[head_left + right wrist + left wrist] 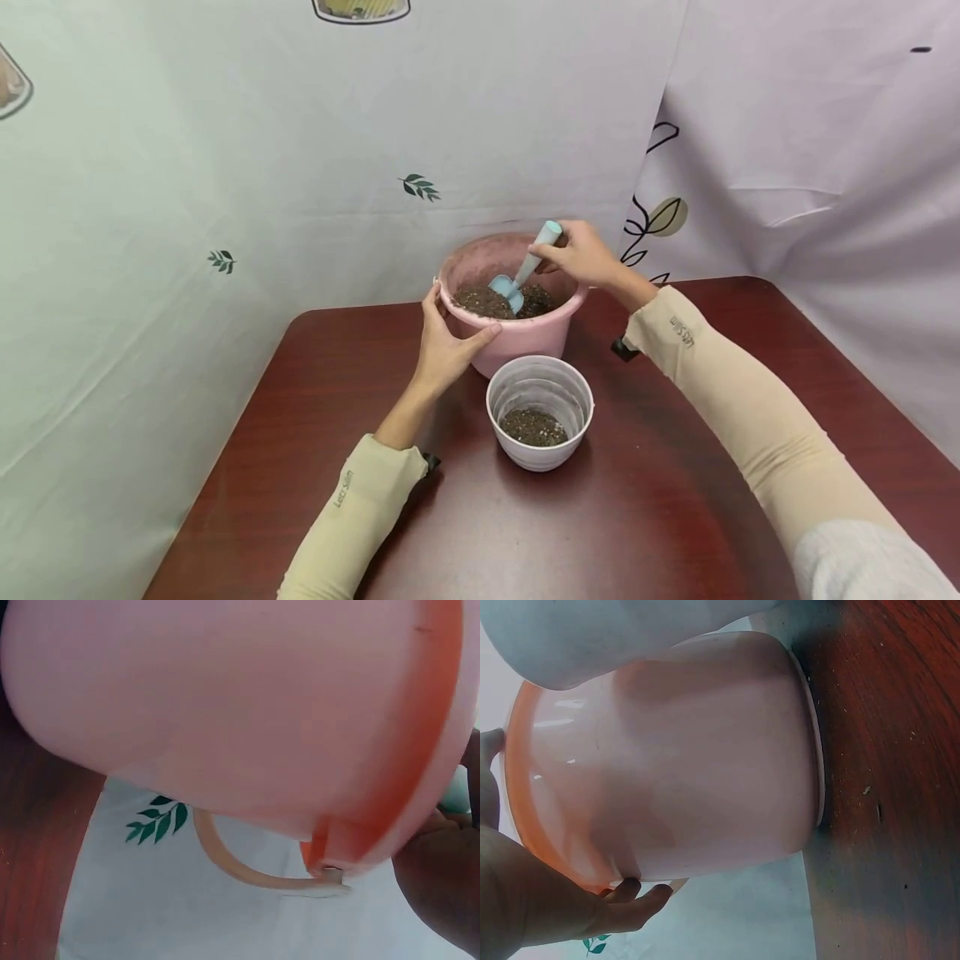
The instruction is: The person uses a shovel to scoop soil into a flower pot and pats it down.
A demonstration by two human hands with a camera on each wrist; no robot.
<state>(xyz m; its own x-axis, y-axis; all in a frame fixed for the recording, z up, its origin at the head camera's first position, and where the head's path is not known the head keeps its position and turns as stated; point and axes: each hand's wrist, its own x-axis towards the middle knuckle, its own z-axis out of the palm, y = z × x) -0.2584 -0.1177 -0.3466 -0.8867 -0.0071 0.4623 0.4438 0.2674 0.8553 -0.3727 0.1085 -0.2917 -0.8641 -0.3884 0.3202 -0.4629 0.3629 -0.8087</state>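
A dark red table (600, 525) with rounded far corners and a streaked wood grain fills the lower view. Pale cloth (300, 125) hangs behind it, printed with two green leaf sprigs (420, 187) and, at the top and left edges, cut-off outlined pictures (362, 9). Farther right, among folds, climbs a black line-drawn plant (666, 217) with an olive patch.

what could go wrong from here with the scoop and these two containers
If the right hand carries soil across, some could spill onto the table, as the white pot is narrower than the pink bucket. No hand holds the pot, so the scoop might knock it.
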